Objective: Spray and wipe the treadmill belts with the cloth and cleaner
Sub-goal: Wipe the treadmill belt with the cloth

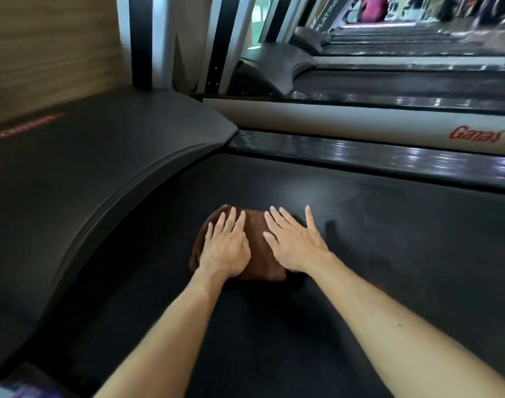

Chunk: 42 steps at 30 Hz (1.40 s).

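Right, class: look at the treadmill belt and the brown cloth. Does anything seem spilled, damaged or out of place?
Nothing stands out. The brown cloth lies bunched on the belt under the flat left hand and right hand. No cleaner bottle shows in this view.

Dim indoor light leaves the belt [360, 254] around both hands nearly black, white glare streaks smear along the side rail [389, 156] beyond the fingertips, motion blur softens everything far ahead, and wide-angle distortion bends the frame edges.
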Available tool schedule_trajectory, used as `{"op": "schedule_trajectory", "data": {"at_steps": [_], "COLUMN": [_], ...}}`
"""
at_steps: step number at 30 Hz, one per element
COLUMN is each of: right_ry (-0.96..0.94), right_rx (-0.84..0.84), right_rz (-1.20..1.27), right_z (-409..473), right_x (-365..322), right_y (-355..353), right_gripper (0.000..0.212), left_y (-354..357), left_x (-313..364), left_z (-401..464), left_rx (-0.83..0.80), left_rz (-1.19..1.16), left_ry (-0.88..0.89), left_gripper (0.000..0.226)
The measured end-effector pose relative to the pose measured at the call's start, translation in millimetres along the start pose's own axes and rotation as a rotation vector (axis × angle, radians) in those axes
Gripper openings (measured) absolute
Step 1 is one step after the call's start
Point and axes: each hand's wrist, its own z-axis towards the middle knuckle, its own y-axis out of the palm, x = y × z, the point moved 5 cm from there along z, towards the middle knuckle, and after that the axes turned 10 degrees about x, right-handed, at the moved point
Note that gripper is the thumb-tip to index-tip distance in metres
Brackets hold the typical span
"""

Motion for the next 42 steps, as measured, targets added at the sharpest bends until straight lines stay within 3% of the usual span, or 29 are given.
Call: {"op": "schedule_trajectory", "data": {"at_steps": [5,9,12,14,17,25,29,34,36,38,42], "right_ry": [0.028,0.083,0.201,0.249,0.228,0.099,0.156,0.264,0.346,0.335,0.341], "right_rx": [-0.06,-0.134,-0.046,0.034,0.126,0.079,0.15,0.09,0.054,0.051,0.03], "right_rz": [0.007,-0.012,0.137,0.213,0.124,0.185,0.086,-0.032,-0.02,0.06,0.064], "right_z": [-39.9,-26.8,-21.0,-25.2,-34.3,-113.8,-194.9,-259.4,-255.5,-244.8,-260.6], "right_x": [29.3,12.0,-9.7,-16.7,-20.0,-15.3,20.4,71.1,75.6,67.7,63.2], "right_y": [-10.1,-23.9,-22.5,-7.8,9.5,-6.0,-15.0,-28.4,-37.2,-40.1,-34.6], "right_gripper": [0.06,0.07,0.073,0.067,0.083,0.073,0.062,0.065,0.069,0.074,0.073], "left_y": [6.9,-7.4,-12.5,-7.1,3.1,-6.1,-19.2,-23.9,-21.4,-18.3,0.3], "left_x": [37.7,30.7,19.4,15.7,12.7,39.6,91.8,140.8,142.3,139.1,130.8], "left_z": [-26.7,-24.0,-22.9,-29.4,-33.3,-101.1,-151.8,-153.2,-137.5,-120.3,-109.8], "left_rx": [-0.083,-0.077,-0.041,-0.038,-0.024,-0.132,-0.269,-0.235,-0.139,-0.041,-0.077], "left_rz": [-0.033,-0.049,-0.068,-0.071,-0.073,-0.1,-0.076,-0.263,-0.361,-0.313,-0.135], "left_ry": [0.054,0.114,0.163,0.181,0.193,0.235,0.43,0.673,0.636,0.572,0.49], "left_gripper": [0.058,0.057,0.054,0.065,0.082,0.082,0.083,0.069,0.059,0.061,0.073]}}
